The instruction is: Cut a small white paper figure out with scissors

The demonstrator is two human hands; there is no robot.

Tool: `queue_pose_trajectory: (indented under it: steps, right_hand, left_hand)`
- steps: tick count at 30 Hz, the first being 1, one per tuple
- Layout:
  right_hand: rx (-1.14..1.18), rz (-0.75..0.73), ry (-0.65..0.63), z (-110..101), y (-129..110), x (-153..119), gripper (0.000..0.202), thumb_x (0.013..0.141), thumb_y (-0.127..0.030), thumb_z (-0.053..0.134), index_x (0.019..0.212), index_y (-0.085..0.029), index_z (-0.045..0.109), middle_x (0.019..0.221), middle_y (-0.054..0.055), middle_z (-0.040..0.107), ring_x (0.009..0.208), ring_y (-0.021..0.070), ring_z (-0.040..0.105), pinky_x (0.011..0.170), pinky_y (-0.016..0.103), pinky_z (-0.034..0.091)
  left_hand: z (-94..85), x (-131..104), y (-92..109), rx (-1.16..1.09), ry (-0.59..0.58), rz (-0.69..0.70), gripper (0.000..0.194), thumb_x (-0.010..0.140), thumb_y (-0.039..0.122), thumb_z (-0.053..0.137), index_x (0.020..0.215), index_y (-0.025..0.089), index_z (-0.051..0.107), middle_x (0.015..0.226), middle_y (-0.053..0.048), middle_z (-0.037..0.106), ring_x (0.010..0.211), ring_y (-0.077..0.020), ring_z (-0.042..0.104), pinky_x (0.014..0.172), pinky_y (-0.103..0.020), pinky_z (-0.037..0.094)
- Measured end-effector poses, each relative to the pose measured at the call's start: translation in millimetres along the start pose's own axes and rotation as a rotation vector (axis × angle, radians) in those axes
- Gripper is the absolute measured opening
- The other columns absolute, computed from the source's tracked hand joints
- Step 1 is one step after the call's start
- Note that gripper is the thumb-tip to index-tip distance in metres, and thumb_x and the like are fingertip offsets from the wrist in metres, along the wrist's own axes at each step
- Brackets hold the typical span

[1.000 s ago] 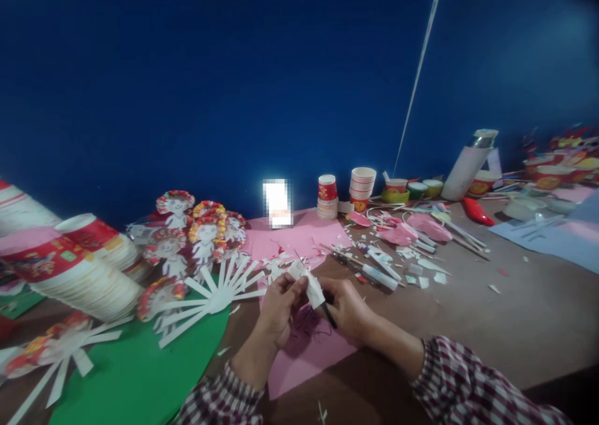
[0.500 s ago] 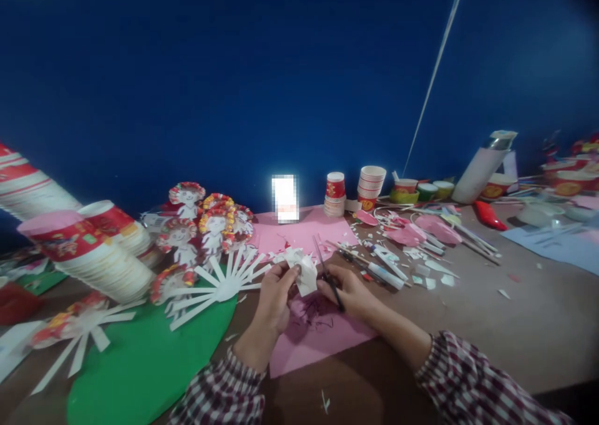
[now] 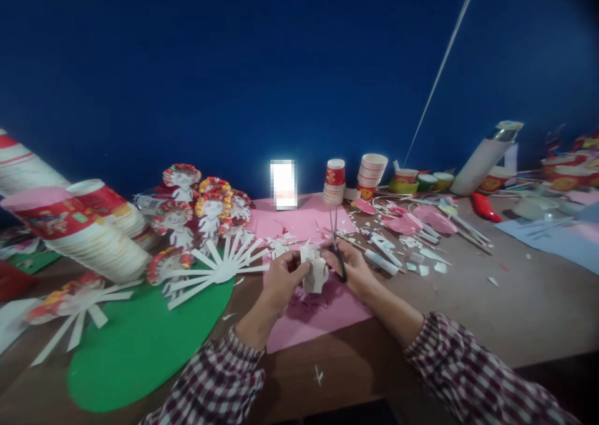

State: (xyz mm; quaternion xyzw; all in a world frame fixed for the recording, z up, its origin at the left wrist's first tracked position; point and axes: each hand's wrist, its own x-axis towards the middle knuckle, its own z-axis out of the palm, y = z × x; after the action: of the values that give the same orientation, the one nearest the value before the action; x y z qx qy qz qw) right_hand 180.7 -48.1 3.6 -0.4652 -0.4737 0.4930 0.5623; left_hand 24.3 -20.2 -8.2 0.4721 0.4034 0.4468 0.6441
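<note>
Between my hands is a small white paper cut-out (image 3: pixel 315 276) with dark drawn lines on it. My left hand (image 3: pixel 284 283) pinches its left side between thumb and fingers. My right hand (image 3: pixel 352 269) is closed round dark-handled scissors (image 3: pixel 337 253), whose blades point up and away from me. The fingertips of that hand are close to the paper's right edge; whether they touch it I cannot tell. Beneath both hands lies a pink sheet (image 3: pixel 322 316) with dark scribbled marks.
On the left are a green oval sheet (image 3: pixel 140 350), a white paper fan shape (image 3: pixel 227 270), paper figures (image 3: pixel 213 213) and leaning stacks of paper cups (image 3: pixel 103 241). Pens (image 3: pixel 381 261), paper scraps (image 3: pixel 423 269) and a red glossy object (image 3: pixel 485 207) lie to the right. Shorter cup stacks (image 3: pixel 334 181) stand behind.
The paper has been turned, so its drawn side now shows. The scissors have swung more upright, with the right hand close to the paper. The whole view has shifted slightly.
</note>
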Motion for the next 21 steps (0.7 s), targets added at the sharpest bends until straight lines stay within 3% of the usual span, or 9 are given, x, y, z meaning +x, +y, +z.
queue_pose_trajectory:
  steps: [13,21]
  right_hand:
    - [0.256,0.075,-0.016,-0.4,6.9,1.3,0.035,0.062,-0.036,0.079,0.087,-0.018,0.061,0.065,-0.004,0.057,0.053,0.0088,0.048,0.052,0.021,0.039]
    - [0.338,0.165,-0.004,0.0,8.9,1.3,0.041,0.058,-0.03,0.082,0.091,-0.018,0.061,0.067,-0.004,0.062,0.054,0.0093,0.051,0.052,0.021,0.04]
  left_hand:
    - [3.7,-2.5,-5.4,0.043,-0.035,0.043,0.034,0.063,0.03,0.078,0.09,0.012,0.068,0.081,-0.007,0.071,0.07,-0.0174,0.064,0.066,-0.028,0.052]
    - [3.4,-3.0,-6.2,0.024,-0.058,0.044,0.035,0.067,0.032,0.076,0.095,0.013,0.068,0.081,-0.006,0.071,0.067,-0.016,0.064,0.061,-0.027,0.052]
